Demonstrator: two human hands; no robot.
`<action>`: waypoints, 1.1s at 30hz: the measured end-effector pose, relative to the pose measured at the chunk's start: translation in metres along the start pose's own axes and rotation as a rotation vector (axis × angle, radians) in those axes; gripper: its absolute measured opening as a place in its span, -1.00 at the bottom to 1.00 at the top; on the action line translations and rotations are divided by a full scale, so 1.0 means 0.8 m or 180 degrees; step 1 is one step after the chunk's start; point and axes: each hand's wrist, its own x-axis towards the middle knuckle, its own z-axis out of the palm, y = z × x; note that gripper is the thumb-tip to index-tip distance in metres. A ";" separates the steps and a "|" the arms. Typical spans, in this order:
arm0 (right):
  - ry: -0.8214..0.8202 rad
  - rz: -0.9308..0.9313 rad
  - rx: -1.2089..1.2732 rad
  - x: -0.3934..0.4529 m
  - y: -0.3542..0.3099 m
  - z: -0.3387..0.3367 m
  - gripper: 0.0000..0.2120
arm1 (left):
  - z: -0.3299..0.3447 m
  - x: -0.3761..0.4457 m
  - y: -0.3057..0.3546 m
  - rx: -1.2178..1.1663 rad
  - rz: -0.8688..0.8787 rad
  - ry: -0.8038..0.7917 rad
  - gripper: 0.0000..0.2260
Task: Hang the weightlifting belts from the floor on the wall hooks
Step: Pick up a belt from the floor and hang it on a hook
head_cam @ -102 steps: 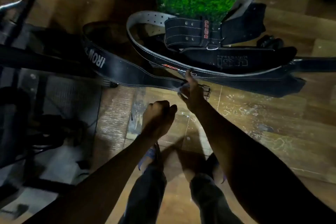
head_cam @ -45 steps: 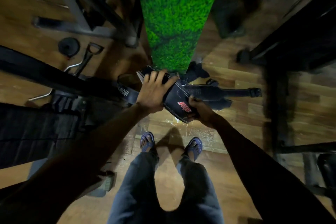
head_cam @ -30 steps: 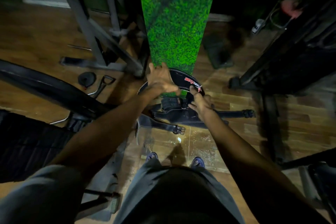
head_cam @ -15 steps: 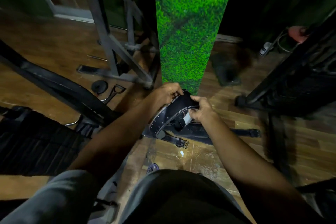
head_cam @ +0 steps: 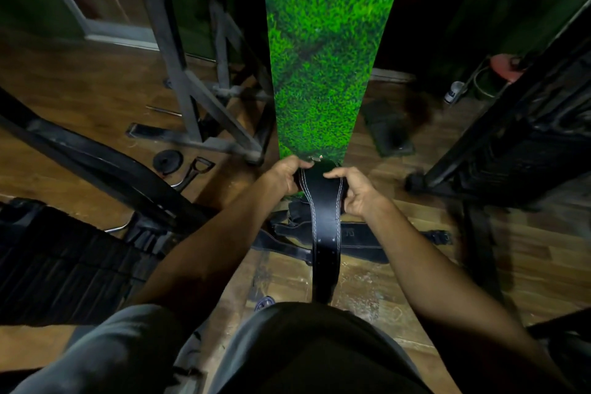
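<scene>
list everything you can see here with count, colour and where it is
held belt: 1, black with white stitching, hanging down in front of the pillar
floor belts: a pile, count unclear, black, on the wooden floor below the hands
pillar: 1, green turf, centre
metal frame: 1, grey, left of the pillar
small disc: 1, black, floor at left
left hand: 1, grips the belt's left edge
right hand: 1, fingers grip its right edge

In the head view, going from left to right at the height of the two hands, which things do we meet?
Round weight plate → left hand → held belt → right hand → black machine foot.
</scene>
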 end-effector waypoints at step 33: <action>-0.0261 -0.1278 -0.1298 0.005 -0.021 0.060 -0.26 | -0.071 -0.062 0.068 -0.0293 0.2028 -0.0613 -0.57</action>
